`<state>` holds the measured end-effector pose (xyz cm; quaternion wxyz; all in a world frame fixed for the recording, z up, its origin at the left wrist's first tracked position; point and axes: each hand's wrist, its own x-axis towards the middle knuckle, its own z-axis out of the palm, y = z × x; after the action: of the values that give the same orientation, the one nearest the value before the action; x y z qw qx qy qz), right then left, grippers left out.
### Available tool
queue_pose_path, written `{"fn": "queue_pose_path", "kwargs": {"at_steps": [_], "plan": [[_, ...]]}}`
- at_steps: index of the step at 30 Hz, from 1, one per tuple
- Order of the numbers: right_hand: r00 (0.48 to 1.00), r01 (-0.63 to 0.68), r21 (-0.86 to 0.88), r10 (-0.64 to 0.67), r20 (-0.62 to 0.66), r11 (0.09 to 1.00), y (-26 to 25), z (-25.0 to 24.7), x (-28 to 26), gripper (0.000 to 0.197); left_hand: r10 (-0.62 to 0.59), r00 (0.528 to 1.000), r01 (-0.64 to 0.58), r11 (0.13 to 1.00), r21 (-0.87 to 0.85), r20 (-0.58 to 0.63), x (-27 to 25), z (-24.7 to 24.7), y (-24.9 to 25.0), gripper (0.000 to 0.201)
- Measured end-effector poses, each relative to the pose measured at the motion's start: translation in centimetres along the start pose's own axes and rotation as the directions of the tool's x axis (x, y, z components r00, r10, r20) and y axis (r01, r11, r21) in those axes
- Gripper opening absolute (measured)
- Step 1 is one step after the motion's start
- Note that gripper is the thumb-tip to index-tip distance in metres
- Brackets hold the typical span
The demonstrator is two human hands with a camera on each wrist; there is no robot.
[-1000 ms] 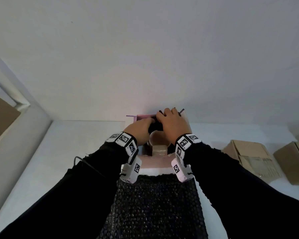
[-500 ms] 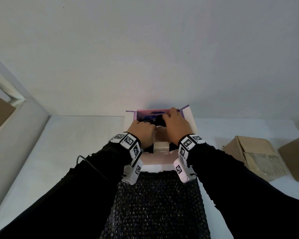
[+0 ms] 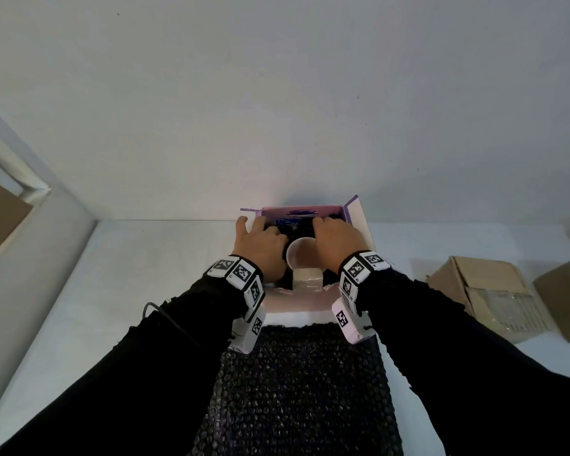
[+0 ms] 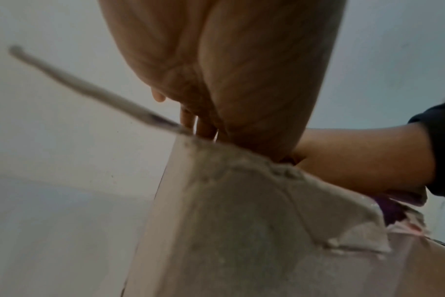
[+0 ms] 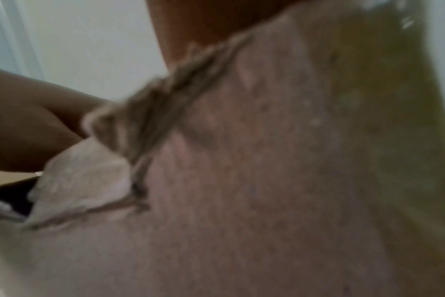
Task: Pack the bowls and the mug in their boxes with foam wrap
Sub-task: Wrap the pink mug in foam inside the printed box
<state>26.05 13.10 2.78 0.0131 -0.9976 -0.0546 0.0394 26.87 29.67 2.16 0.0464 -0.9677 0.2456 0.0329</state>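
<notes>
Mug [image 3: 301,255] upright, mouth upward

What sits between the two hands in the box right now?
In the head view, a pale round cup rim shows between the left hand and right hand, inside the open box.

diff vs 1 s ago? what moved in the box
Both hands spread apart: left hand went to the left side of the purple-and-white open box, right hand to the right, uncovering the pale round mug between them. Unchanged: black bubble wrap sheet, brown cardboard boxes.
</notes>
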Motion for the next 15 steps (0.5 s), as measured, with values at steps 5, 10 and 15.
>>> {"fn": "queue_pose_path", "kwargs": {"at_steps": [5,10,15], "plan": [[0.999,0.037,-0.164,-0.036,0.009,0.986,-0.5,1.3,0.0,0.032,-0.005,0.999,0.006,0.999,-0.036,0.032,-0.3,0.1,0.1,0.037],[0.998,0.059,-0.076,-0.059,0.007,0.995,-0.1,0.9,0.0,0.030,-0.005,0.999,0.007,0.998,-0.062,0.037,-0.7,-0.2,-0.1,0.038],[0.999,0.026,0.070,-0.028,0.024,0.997,0.1,-0.5,-0.3,0.029,0.000,0.995,0.006,0.998,-0.063,0.097,-1.3,-1.2,0.1,0.037]]}}
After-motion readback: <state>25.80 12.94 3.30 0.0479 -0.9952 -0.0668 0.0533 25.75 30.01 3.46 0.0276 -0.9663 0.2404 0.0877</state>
